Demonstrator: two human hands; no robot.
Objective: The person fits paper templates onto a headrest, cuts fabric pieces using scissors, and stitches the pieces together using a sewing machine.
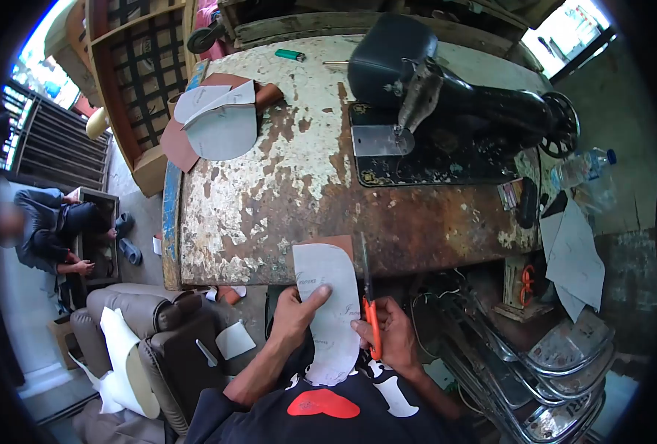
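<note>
My left hand (pixel 296 314) grips a white printed sheet (pixel 327 296) by its left edge, thumb on top. Brown material (pixel 336 241) shows behind the sheet's top and right edges. In my right hand (pixel 392 333) are orange-handled scissors (pixel 373 325), their dark blades pointing up along the sheet's right side. The right fingers also touch the sheet's lower right edge. Both hands are in front of the worn table's near edge.
The worn table (pixel 269 207) holds a black sewing machine (pixel 476 111), cut pieces (pixel 221 133) and a green lighter (pixel 290 55). Stacked metal chairs (pixel 558 377) stand right, a brown armchair (pixel 173 348) left. A seated person (pixel 43 222) is at far left.
</note>
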